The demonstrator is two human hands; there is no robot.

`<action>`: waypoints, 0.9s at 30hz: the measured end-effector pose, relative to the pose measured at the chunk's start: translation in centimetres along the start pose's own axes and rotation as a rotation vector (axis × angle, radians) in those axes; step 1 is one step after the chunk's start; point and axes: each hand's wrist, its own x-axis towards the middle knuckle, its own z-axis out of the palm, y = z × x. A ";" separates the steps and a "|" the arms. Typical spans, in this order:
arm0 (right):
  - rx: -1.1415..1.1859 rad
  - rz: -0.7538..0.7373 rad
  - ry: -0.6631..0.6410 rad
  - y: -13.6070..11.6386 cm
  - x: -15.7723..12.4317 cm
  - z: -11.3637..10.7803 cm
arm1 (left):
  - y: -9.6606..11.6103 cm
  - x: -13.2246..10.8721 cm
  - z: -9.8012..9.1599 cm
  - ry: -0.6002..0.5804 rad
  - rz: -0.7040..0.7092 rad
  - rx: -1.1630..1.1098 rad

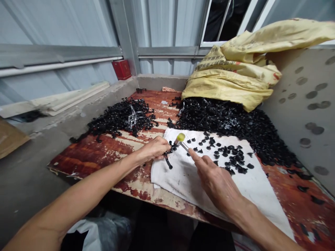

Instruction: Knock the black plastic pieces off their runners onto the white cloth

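Observation:
Near the left edge of a white cloth [178,177], my left hand [157,148] is closed on a black branched plastic piece [169,162]. My right hand [211,174] grips the handle of a small hammer [180,138], its index finger stretched along the metal shaft. The hammer's head, with a yellow-green face, is at the piece's upper right end; whether they touch is unclear. Small black round parts [232,157] lie scattered on the cloth to the right of the hammer.
A worn red-brown board [78,150] bears a heap of black branched pieces [125,116] at left. A larger black heap [209,116] spills from a yellow sack [225,80] at back right, beside a spotted panel [303,101]. A red box [121,69] stands in the corner.

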 end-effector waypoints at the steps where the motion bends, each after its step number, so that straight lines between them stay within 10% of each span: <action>1: 0.003 -0.008 0.020 -0.1 0.1 0.0 | -0.1 0.1 0.0 0.002 0.015 -0.004; 4: 0.079 0.003 0.193 -0.3 0.1 -0.2 | -0.9 0.4 -0.1 -0.021 0.068 -0.038; 9: 0.006 0.007 -0.045 -0.4 0.4 -0.1 | -1.9 1.0 0.1 -0.052 0.028 -0.055; 14: 0.075 0.058 0.143 -0.4 0.7 -0.5 | -1.8 0.7 0.4 -0.056 0.040 -0.053; 18: -0.070 0.051 -0.097 -0.6 0.8 -0.1 | -1.4 0.3 0.4 -0.038 0.036 -0.016; 27: 0.483 0.323 -0.067 -0.5 2.1 -0.8 | -0.9 -0.9 0.6 -0.040 0.152 0.015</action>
